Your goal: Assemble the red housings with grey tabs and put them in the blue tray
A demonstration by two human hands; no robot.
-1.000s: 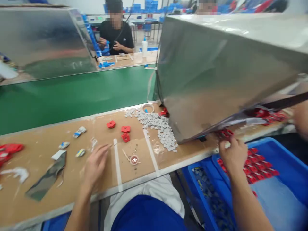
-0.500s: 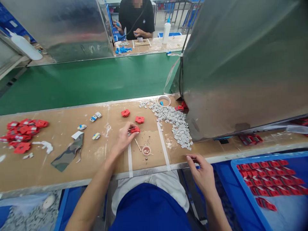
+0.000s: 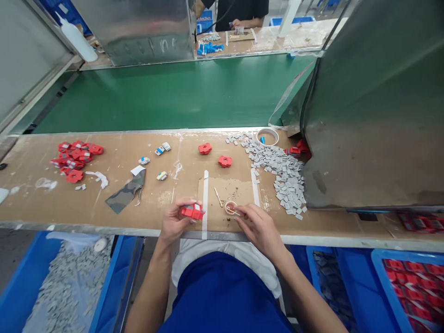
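My left hand (image 3: 172, 224) is closed around a red plastic toy-car shell (image 3: 193, 212), held just over the front part of the table. My right hand (image 3: 261, 227) pinches the end of a thin wooden stick (image 3: 233, 211), whose other end rests in a small round cup (image 3: 226, 205). What the cup contains is too small to make out. Another short stick (image 3: 218, 197) lies on the cardboard left of the cup. Two more red plastic pieces (image 3: 205, 148) (image 3: 225, 161) lie farther back.
Small grey tiles (image 3: 280, 169) spread beside a tape roll (image 3: 267, 137) and a metal panel (image 3: 367, 111). A red pile (image 3: 78, 157) and camouflage cloth (image 3: 126, 192) lie left. Blue bins stand below. Across the green belt (image 3: 166, 99) a co-worker's hand (image 3: 237, 23) shows.
My left hand has drawn the red shell nearer to me. My right hand has come from the table's right front edge to the cup and taken hold of the stick. The view has shifted.
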